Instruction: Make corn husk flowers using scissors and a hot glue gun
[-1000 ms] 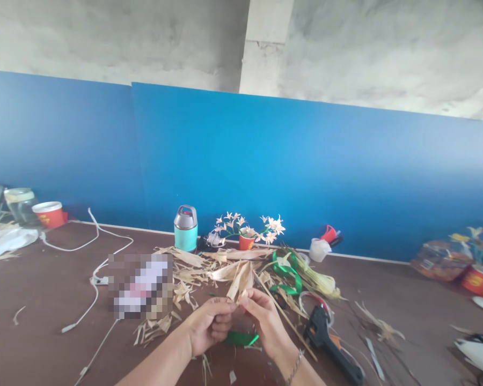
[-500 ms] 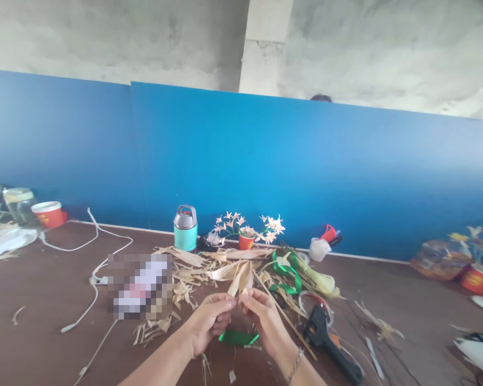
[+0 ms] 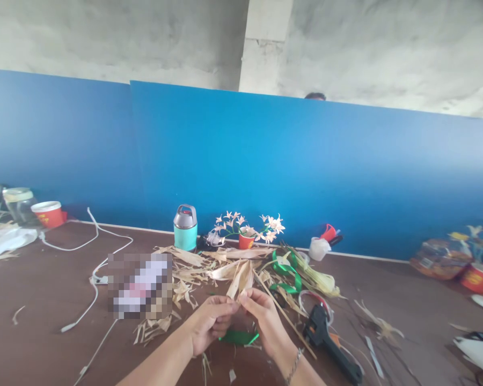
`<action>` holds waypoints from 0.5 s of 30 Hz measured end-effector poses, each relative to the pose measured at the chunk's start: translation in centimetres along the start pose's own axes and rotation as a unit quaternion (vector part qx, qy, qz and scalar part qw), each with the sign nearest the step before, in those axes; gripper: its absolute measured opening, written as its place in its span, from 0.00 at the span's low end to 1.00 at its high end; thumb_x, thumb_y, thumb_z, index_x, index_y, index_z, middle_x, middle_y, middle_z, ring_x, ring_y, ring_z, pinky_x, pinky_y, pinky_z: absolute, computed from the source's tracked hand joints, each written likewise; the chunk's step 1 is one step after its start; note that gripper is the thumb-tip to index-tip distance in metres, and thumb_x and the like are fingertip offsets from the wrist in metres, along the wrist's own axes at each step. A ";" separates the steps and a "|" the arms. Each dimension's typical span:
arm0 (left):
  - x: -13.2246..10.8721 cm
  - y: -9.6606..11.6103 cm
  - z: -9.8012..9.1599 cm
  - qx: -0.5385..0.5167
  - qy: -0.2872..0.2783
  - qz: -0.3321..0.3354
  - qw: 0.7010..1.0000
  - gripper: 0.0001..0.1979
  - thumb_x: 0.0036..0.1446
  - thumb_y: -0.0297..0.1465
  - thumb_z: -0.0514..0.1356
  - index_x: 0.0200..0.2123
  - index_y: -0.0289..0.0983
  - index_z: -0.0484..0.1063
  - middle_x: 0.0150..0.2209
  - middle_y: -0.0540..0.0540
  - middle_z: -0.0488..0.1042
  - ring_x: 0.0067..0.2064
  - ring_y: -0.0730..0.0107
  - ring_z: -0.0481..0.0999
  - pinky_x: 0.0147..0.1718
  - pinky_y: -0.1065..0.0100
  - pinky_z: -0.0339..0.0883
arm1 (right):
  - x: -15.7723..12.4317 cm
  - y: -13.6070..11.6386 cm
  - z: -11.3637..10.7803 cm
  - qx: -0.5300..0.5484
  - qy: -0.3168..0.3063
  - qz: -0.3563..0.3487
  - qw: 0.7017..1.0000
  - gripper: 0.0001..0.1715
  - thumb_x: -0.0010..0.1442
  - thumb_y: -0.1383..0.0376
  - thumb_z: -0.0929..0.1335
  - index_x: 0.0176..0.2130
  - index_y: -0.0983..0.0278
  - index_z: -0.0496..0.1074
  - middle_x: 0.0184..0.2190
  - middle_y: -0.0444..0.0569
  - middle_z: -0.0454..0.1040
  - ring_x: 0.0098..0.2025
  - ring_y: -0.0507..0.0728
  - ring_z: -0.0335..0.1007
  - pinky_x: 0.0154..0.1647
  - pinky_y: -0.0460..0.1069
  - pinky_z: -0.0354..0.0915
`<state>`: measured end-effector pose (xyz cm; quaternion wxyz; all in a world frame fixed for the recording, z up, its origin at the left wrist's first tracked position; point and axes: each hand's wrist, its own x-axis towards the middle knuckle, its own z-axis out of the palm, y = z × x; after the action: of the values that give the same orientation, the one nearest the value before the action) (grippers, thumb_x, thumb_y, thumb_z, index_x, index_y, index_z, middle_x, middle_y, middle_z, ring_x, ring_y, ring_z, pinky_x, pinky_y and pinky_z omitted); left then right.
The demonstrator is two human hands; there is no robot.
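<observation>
My left hand [image 3: 211,323] and my right hand [image 3: 264,319] meet above the middle of the table. Both are closed in a pinch, thumb against forefinger, on a small pale piece of dried corn husk [image 3: 242,294], mostly hidden by the fingertips. Just beyond them, larger dried husks [image 3: 241,276] fan out; whether these join the pinched piece I cannot tell. A strip of green ribbon [image 3: 239,338] lies on the table below the hands. Right of my right hand rests a black glue gun [image 3: 326,338].
Husk scraps [image 3: 189,260] spread around the table [image 3: 64,289]. A turquoise flask [image 3: 185,236], a red cup [image 3: 247,242] with husk flowers and a white container [image 3: 319,249] stand by the blue partition [image 3: 225,161]. White cables [image 3: 96,273] run at left. A person's head top [image 3: 316,96] shows behind the partition.
My hands stay nearly in place, with only a slight shift of the fingers. The head behind the partition has moved a little to the left.
</observation>
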<state>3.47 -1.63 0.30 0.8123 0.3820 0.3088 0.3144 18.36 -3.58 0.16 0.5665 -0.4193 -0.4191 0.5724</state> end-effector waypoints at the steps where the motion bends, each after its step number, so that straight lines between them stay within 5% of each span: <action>1: 0.0 0.0 0.0 -0.001 -0.003 -0.001 1.000 0.17 0.39 0.38 0.68 0.21 0.35 0.62 0.12 0.62 0.48 0.15 0.85 0.40 0.16 0.73 0.31 | 0.0 0.0 0.0 0.000 0.001 -0.001 1.000 0.15 0.44 0.58 0.74 0.21 0.66 0.70 0.18 0.41 0.64 0.22 0.47 0.50 0.23 0.43 0.50; 15: 0.2 -0.2 0.0 0.015 0.011 0.006 1.000 0.14 0.39 0.33 0.66 0.21 0.36 0.63 0.11 0.62 0.47 0.15 0.85 0.39 0.17 0.73 0.30 | -0.1 0.0 0.0 0.009 -0.013 -0.001 1.000 0.16 0.46 0.59 0.73 0.19 0.66 0.69 0.19 0.42 0.66 0.22 0.48 0.53 0.24 0.44 0.51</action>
<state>3.63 -1.57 0.09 0.8014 0.3925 0.3199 0.3185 18.36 -3.70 0.19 0.5654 -0.4058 -0.4219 0.5811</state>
